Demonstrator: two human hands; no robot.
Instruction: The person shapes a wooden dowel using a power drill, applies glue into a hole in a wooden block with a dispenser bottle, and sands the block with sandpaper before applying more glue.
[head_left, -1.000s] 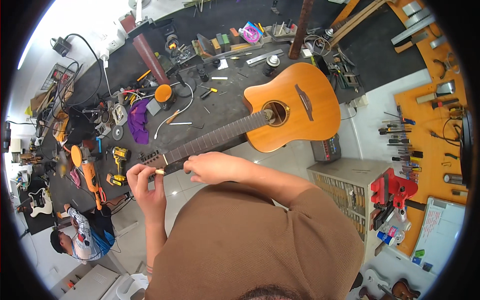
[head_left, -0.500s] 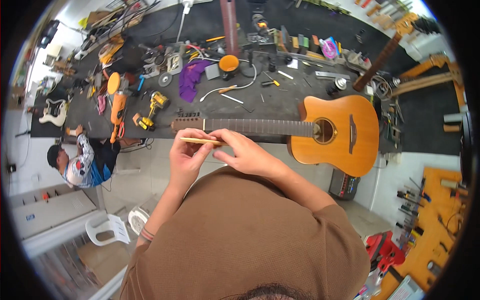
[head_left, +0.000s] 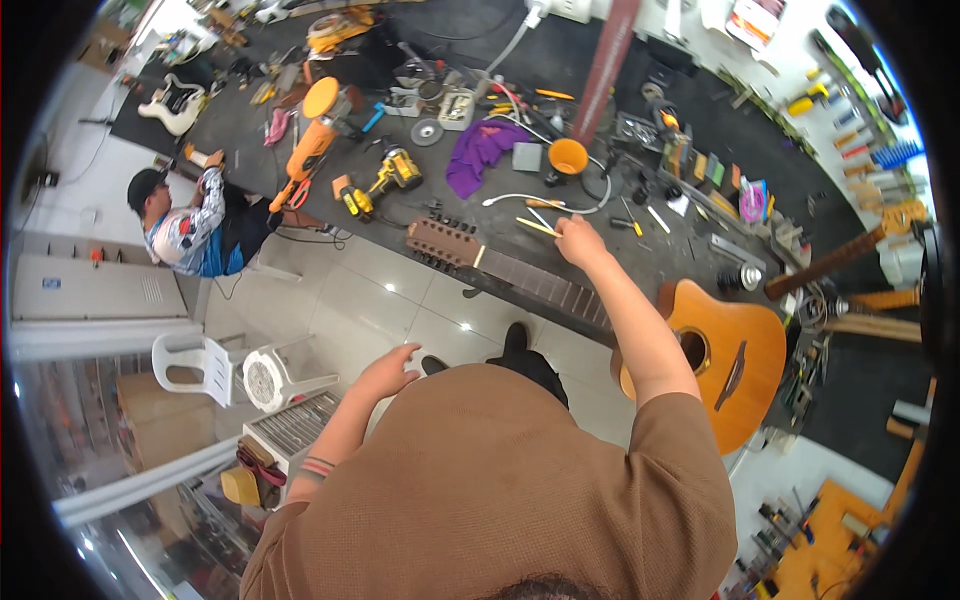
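Observation:
My right hand [head_left: 580, 240] reaches over the workbench, its fingers closed on the end of a thin pale wooden stick [head_left: 538, 228]. The stick lies at or just above the bench top; I cannot tell which. Close by are a small wooden-handled tool [head_left: 545, 204] and a white cable [head_left: 515, 199]. Below my right forearm rests an acoustic guitar [head_left: 752, 345], its neck [head_left: 535, 279] along the bench's front edge and its headstock [head_left: 443, 242] to the left. My left hand [head_left: 387, 374] hangs off the bench over the floor, holding nothing, fingers stretched out.
On the bench [head_left: 400, 225] lie a yellow drill [head_left: 385, 183], an orange polisher [head_left: 311, 150], a purple cloth [head_left: 483, 155] and an orange cup [head_left: 568, 156]. A red-brown post [head_left: 606, 75] rises behind. A seated person [head_left: 190, 225] works at the left. White plastic chairs [head_left: 195, 368] stand lower left.
My hands have parted. The right has carried the stick forward over the bench, and the left has dropped back, letting go of it. The whole view has turned and shifted.

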